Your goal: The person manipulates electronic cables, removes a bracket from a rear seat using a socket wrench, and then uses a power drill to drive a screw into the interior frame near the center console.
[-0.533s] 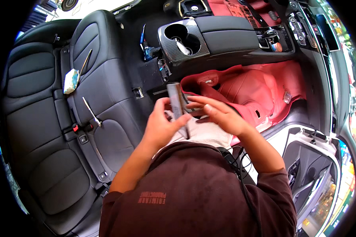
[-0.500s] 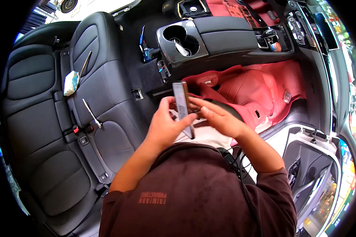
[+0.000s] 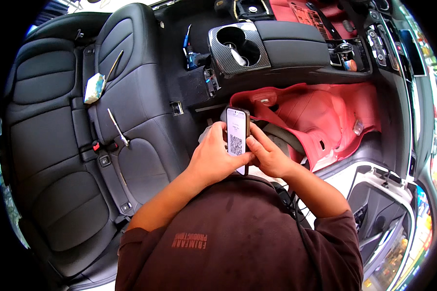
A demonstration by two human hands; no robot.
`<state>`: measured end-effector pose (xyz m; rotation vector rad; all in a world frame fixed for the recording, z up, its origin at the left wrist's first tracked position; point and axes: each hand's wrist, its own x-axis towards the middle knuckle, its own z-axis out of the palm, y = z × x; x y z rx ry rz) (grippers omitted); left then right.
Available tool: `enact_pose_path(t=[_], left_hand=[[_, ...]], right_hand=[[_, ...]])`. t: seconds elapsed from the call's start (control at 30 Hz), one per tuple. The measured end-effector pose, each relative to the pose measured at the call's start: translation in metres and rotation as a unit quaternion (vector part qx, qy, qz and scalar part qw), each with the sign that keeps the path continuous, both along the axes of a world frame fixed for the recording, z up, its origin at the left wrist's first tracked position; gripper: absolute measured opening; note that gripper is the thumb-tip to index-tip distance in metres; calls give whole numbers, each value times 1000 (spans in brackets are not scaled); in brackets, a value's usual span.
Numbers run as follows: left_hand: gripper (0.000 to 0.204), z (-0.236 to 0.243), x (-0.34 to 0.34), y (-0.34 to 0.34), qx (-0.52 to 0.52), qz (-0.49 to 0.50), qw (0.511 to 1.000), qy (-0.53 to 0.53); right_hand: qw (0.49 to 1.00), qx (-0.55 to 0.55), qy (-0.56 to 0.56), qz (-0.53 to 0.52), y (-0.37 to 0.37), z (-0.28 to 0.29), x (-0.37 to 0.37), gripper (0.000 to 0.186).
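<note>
A dark-edged smartphone (image 3: pixel 236 123) is upright between my hands, its lit screen facing up at me with a square code on it. My left hand (image 3: pixel 212 154) is closed around its left side, thumb over the lower screen. My right hand (image 3: pixel 269 156) grips its right side with curled fingers. Beyond the phone lies red molded lining (image 3: pixel 320 111) in the footwell, with olive-gray material at its near edge.
The rear seat (image 3: pixel 43 126) fills the left, holding a patterned packet (image 3: pixel 93 88) and slender tools (image 3: pixel 117 127). A blue power tool (image 3: pixel 192 60) lies beside the carbon-look console (image 3: pixel 240 68). An open door (image 3: pixel 374 208) is at lower right. A dark cord runs down my shirt.
The phone has turned to show its screen squarely and moved slightly right and down. My right hand's fingers, earlier spread, have closed onto it. The view of the car has shifted slightly.
</note>
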<state>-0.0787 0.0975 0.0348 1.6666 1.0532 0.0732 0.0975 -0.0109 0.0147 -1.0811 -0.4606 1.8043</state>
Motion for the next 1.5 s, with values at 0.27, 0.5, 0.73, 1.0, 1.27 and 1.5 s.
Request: enact_pose_path(t=[0.27, 0.5, 0.73, 1.0, 1.27, 1.5], left_hand=[[51, -102, -74, -14, -229, 44, 971, -44], [59, -115, -202, -33, -286, -12, 926, 246], [93, -81, -158, -48, -197, -200, 820, 499], [85, -135, -72, 3, -210, -269, 900, 271], [89, -163, -95, 13, -352, -145, 835, 397], [69, -147, -135, -16, -414, 26, 908, 59]], right_hand=[[973, -94, -32, 209, 18, -36, 33, 63], [987, -117, -80, 79, 0, -55, 114, 55], [989, -138, -47, 34, -47, -73, 150, 64], [991, -130, -14, -8, -81, -77, 164, 60], [989, -140, -7, -47, -103, -86, 161, 58], [991, -129, -18, -28, -94, -88, 150, 58]])
